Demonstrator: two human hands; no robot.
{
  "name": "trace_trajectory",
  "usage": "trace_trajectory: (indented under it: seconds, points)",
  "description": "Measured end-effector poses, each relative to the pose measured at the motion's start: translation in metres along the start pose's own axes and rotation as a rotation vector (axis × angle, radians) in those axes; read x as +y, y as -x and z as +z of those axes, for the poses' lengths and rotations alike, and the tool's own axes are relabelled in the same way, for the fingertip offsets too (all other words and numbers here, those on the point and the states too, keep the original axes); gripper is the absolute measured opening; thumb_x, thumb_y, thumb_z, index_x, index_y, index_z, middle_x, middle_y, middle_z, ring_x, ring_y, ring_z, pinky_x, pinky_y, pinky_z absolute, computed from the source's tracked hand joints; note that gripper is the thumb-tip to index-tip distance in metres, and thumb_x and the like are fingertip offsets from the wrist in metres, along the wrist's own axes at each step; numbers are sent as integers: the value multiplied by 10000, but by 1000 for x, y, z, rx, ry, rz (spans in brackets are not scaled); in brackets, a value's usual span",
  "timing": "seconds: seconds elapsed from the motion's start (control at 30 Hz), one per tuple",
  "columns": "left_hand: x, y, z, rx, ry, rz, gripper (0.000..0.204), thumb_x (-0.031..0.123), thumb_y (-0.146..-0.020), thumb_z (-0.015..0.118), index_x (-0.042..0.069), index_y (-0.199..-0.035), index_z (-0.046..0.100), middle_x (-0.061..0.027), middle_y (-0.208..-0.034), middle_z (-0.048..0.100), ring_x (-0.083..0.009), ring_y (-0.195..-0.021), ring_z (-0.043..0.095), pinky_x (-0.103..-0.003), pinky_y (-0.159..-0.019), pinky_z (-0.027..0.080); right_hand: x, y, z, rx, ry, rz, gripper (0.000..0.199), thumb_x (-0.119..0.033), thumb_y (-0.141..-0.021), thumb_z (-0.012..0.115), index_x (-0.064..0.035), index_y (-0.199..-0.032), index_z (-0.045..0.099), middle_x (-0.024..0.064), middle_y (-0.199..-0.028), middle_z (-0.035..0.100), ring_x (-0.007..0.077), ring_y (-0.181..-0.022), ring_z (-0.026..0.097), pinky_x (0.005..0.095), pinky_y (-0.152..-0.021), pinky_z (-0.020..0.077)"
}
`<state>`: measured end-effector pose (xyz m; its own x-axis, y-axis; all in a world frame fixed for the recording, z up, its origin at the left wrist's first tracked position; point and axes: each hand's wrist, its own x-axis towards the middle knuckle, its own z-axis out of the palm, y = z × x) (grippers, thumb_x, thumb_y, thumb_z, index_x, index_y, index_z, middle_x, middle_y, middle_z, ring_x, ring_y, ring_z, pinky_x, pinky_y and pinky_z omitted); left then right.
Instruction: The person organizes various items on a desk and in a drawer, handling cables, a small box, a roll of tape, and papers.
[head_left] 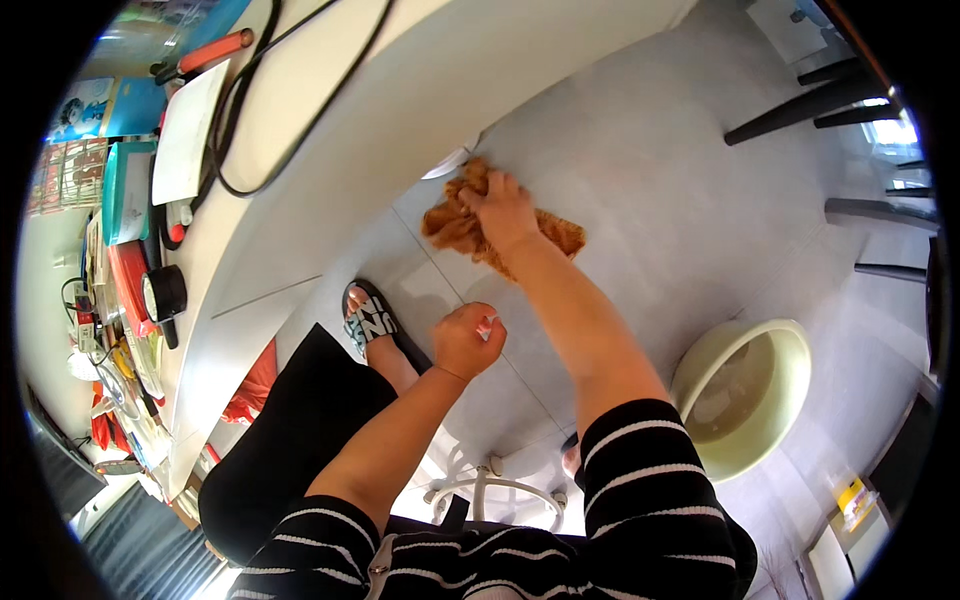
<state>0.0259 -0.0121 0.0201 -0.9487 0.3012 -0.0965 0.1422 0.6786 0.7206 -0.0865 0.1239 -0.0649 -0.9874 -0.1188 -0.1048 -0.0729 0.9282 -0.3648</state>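
At upper centre, the right hand (pixel 507 215) holds the cloth (pixel 453 228) against the floor (pixel 650 170), its grip bunched on it. Mid-frame, the left hand (pixel 466 341) curls loosely, contents unclear.

The grey floor (pixel 640 130) bears a brown cloth (pixel 452 226) and pale-green basin (pixel 780 405).

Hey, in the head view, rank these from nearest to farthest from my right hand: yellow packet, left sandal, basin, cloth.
1. Cloth: touching, under your right hand.
2. Left sandal: below and left of the hand.
3. Basin: right, lower in the picture.
4. Yellow packet: far lower right, beyond the basin.
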Motion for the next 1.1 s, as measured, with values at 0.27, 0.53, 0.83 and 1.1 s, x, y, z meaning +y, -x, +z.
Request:
trace_trajectory:
  seconds: [0.27, 0.53, 0.83, 1.1]
  points:
    - [-35, -46, -21, 91, 6, -147, 72, 132, -713, 636, 91, -761, 599, -72, -665, 625, -226, -595, 624, -329, -547, 500, -2, 27, 2, 219, -66, 173, 318, -134, -820, 528, -211, -1119, 604, 129, -942, 467, 321, -900, 493, 411, -701, 425]
    - [-42, -27, -15, -5, -142, -279, 179, 192, -725, 626, 73, -857, 619, -92, -699, 646, -259, -667, 642, -377, -616, 512, 12, 201, -8, -258, 147, -343, 403, -303, -777, 637, -286, -1174, 565, 89, -1209, 465, 310, -1195, 385, 552, -942, 326]
    - [5, 17, -56, -336, -421, 28, 569, 214, -763, 642, 124, -1296, 463, -199, -1316, 404, -366, -1175, 432, -453, -926, 409, 151, 156, -98, 47, -698, 845, 180, -163, -888, 471, -122, -1041, 557, 120, -1053, 542, 278, -952, 547, 426, -786, 461]
    - [124, 10, -77, -213, -503, 394, 681, 309, -743, 703, 139, -1341, 422, -236, -1455, 178, -403, -1294, 278, -520, -994, 337, 102, 192, -341, 195, 43, 450, 279, -135, -833, 581, -176, -1108, 609, 182, -1069, 500, 341, -971, 547, 383, -845, 454]
